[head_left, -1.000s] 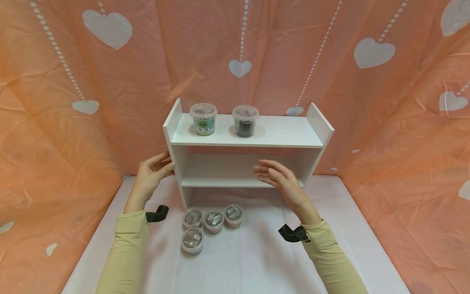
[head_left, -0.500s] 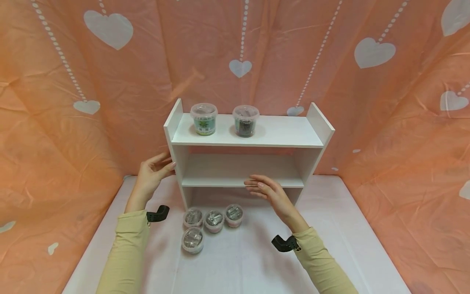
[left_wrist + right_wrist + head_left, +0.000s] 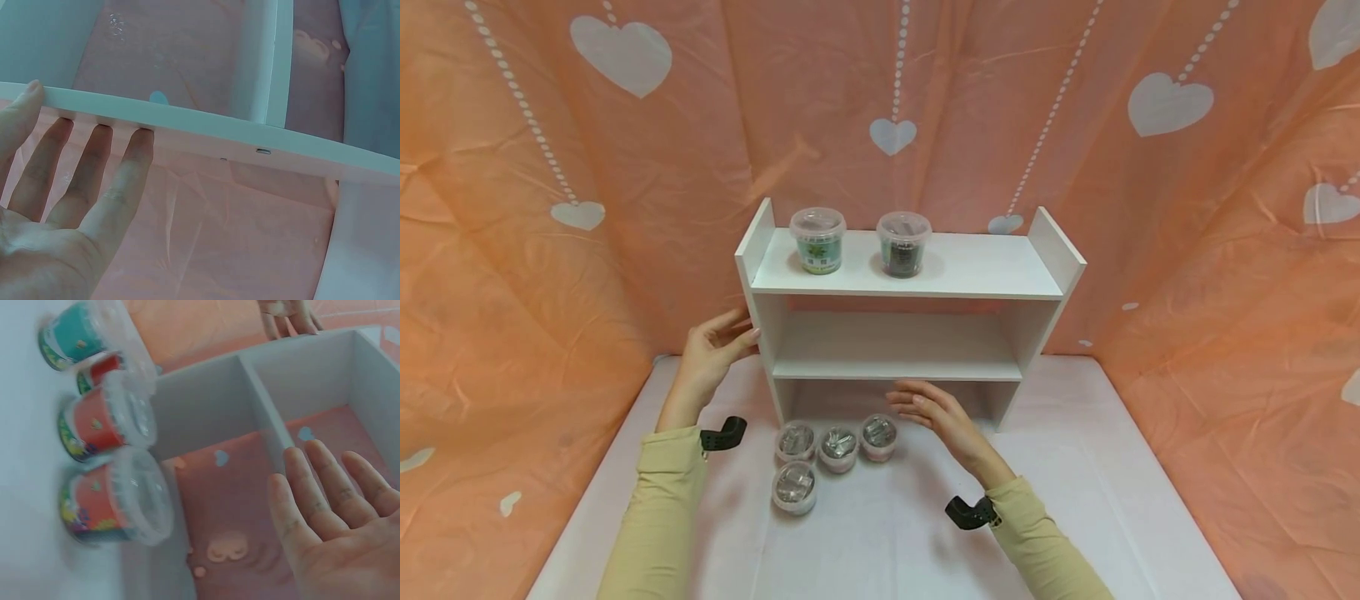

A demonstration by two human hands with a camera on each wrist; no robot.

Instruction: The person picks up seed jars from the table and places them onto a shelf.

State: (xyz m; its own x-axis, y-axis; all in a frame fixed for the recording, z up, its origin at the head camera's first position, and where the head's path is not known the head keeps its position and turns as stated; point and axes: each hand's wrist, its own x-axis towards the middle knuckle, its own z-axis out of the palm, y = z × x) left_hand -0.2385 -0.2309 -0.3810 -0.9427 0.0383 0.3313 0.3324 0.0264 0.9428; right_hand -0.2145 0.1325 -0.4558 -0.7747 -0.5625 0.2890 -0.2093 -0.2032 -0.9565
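Observation:
A white two-tier shelf unit [image 3: 985, 271] stands on the table in the head view. My left hand [image 3: 709, 354] rests against its left side panel; in the left wrist view the straight fingers [image 3: 128, 169] touch the panel's outer face, with the thumb at its front edge. My right hand [image 3: 936, 417] hovers in front of the unit with fingers extended, holding nothing. Just left of it sits a small clear-lidded tub [image 3: 878, 437], one of several grouped before the shelf. The right wrist view shows a red-labelled tub [image 3: 112, 500] and a teal-labelled tub [image 3: 72, 334].
On the top board stand a green-labelled plastic tub [image 3: 818, 242] and a similar tub with dark contents [image 3: 903, 244]. A white cloth covers the table [image 3: 850, 558]. An orange curtain with white hearts [image 3: 820, 100] hangs behind and at both sides.
My right hand has moved down and left, from in front of the middle board to beside the small tubs. The left hand stays against the shelf's side.

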